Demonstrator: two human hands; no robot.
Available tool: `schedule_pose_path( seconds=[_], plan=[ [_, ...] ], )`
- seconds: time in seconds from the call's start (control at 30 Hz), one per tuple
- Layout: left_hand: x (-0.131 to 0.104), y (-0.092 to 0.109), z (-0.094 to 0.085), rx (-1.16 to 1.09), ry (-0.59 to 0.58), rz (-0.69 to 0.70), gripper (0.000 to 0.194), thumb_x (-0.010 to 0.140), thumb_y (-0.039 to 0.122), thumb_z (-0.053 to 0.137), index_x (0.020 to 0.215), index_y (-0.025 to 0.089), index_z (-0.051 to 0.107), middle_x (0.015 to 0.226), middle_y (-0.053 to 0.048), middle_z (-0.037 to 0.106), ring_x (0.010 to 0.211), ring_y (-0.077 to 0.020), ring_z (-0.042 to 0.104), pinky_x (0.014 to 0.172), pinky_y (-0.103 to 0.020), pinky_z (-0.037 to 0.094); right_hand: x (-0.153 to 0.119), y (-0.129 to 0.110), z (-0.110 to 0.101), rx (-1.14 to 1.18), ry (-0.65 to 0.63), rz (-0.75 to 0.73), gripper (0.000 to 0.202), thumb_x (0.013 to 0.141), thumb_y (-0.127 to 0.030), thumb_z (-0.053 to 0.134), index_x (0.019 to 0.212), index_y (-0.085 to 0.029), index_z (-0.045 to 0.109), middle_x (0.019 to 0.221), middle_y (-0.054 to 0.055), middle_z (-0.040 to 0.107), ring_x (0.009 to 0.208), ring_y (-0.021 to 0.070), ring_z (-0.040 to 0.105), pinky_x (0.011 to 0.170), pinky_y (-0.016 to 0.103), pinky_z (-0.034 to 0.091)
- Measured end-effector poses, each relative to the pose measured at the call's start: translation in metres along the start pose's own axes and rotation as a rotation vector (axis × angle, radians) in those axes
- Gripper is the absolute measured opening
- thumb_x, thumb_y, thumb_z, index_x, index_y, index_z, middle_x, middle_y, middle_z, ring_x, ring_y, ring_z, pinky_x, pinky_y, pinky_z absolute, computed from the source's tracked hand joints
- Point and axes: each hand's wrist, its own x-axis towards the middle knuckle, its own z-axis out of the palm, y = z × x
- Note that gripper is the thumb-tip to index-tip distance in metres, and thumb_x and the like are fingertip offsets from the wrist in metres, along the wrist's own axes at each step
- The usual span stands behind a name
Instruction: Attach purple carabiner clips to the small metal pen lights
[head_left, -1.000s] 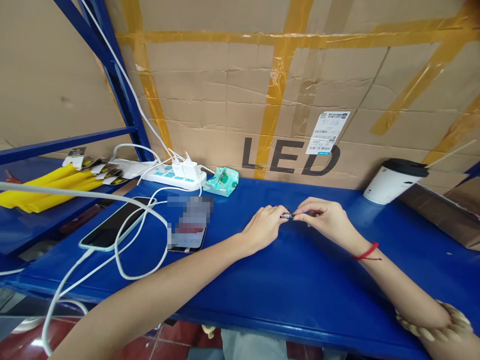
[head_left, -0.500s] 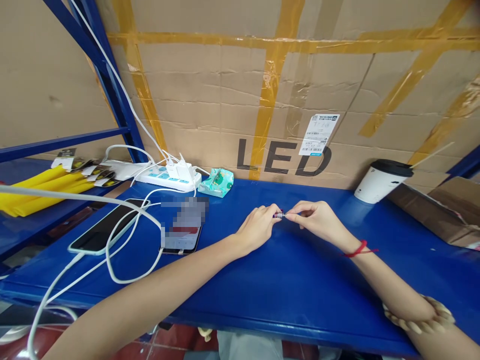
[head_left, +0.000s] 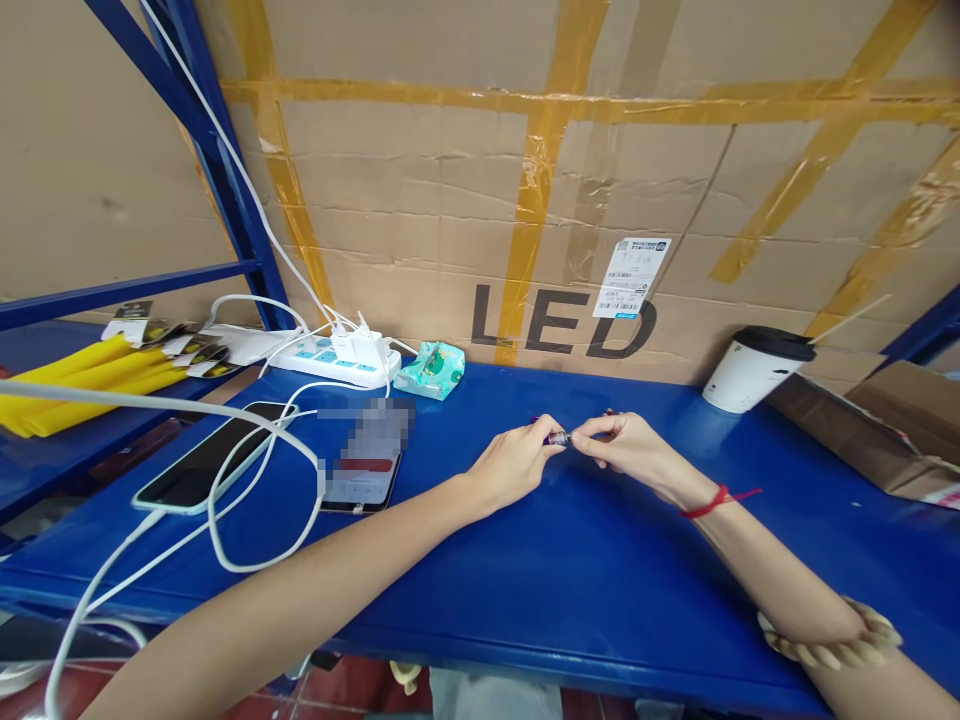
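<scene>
My left hand (head_left: 514, 462) is closed around a slim, pen-like purple tube (head_left: 556, 438) with a silvery section at its right end. My right hand (head_left: 626, 445) pinches at that silvery end with thumb and fingertips. A small dark reddish bit (head_left: 610, 412) shows just above the right fingers; whether it belongs to the tube I cannot tell. Both hands are held close together over the blue tabletop (head_left: 570, 570). Most of the tube is hidden by the fingers.
To the left lie two phones, one dark-screened (head_left: 214, 465) and one lit (head_left: 364, 470), amid looping white cables (head_left: 217, 530). Behind them are a power strip (head_left: 330, 362) and a green packet (head_left: 433, 370). A lidded cup (head_left: 754, 372) and a cardboard box (head_left: 900, 450) stand right. Yellow packages (head_left: 97, 385) lie far left.
My right fingers have shifted slightly at the tube's end, and the thin pale piece seen between the hands is now covered. More of the tube shows. The view has tilted slightly.
</scene>
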Motion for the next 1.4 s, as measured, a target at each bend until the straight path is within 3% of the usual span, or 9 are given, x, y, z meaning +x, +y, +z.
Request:
schedule_pose_path(
  seconds=[0.2, 0.43, 0.63, 0.87, 1.13, 1.4],
  plan=[
    [-0.003, 0.004, -0.003, 0.032, -0.046, 0.009, 0.012, 0.090, 0.026, 0.036, 0.099, 0.023, 0.044, 0.096, -0.002, 0.064, 0.085, -0.0207, 0.063, 0.068, -0.027, 0.046, 0.000, -0.001, -0.002, 0.008, -0.041, -0.053, 0.029, 0.063, -0.044, 0.067, 0.065, -0.015, 0.069, 0.058, 0.002, 0.060, 0.046, 0.0100, 0.046, 0.044, 0.023, 0.035],
    [-0.003, 0.007, -0.003, 0.117, -0.041, 0.012, 0.012, 0.090, 0.024, 0.036, 0.100, 0.022, 0.043, 0.100, -0.002, 0.063, 0.089, -0.0193, 0.063, 0.068, -0.024, 0.046, -0.003, -0.001, -0.004, 0.008, -0.058, -0.123, 0.033, 0.063, -0.047, 0.069, 0.067, -0.015, 0.068, 0.067, 0.002, 0.060, 0.050, 0.0102, 0.048, 0.048, 0.024, 0.037],
    [-0.003, 0.007, -0.001, 0.167, -0.001, 0.035, 0.011, 0.090, 0.023, 0.036, 0.098, 0.021, 0.044, 0.098, -0.003, 0.063, 0.088, -0.0182, 0.062, 0.067, -0.024, 0.045, -0.003, -0.004, -0.003, 0.045, -0.049, -0.009, 0.039, 0.060, -0.053, 0.070, 0.065, -0.015, 0.068, 0.051, -0.002, 0.050, 0.045, 0.0071, 0.037, 0.043, 0.022, 0.027],
    [-0.002, 0.008, -0.001, 0.177, 0.017, 0.039, 0.013, 0.090, 0.022, 0.036, 0.098, 0.021, 0.046, 0.100, -0.002, 0.063, 0.089, -0.0162, 0.061, 0.071, -0.023, 0.046, -0.004, -0.005, -0.001, 0.210, -0.145, 0.179, 0.047, 0.052, -0.059, 0.071, 0.059, -0.015, 0.058, 0.045, -0.005, 0.036, 0.044, 0.0058, 0.027, 0.041, 0.022, 0.016],
    [-0.002, 0.010, -0.002, 0.117, 0.034, 0.033, 0.021, 0.091, 0.023, 0.034, 0.107, 0.024, 0.048, 0.104, -0.001, 0.062, 0.094, -0.0146, 0.060, 0.079, -0.023, 0.047, -0.002, 0.000, 0.000, 0.305, -0.223, 0.187, 0.046, 0.059, -0.059, 0.066, 0.062, -0.017, 0.050, 0.047, -0.007, 0.031, 0.043, 0.0052, 0.022, 0.041, 0.022, 0.012],
    [-0.002, 0.010, 0.000, 0.068, 0.038, 0.035, 0.028, 0.092, 0.026, 0.031, 0.115, 0.028, 0.046, 0.109, 0.001, 0.060, 0.098, -0.0147, 0.059, 0.083, -0.025, 0.047, -0.001, -0.002, 0.001, 0.314, -0.191, 0.185, 0.045, 0.058, -0.057, 0.069, 0.060, -0.016, 0.049, 0.048, -0.006, 0.036, 0.043, 0.0046, 0.026, 0.039, 0.020, 0.014]
  ],
)
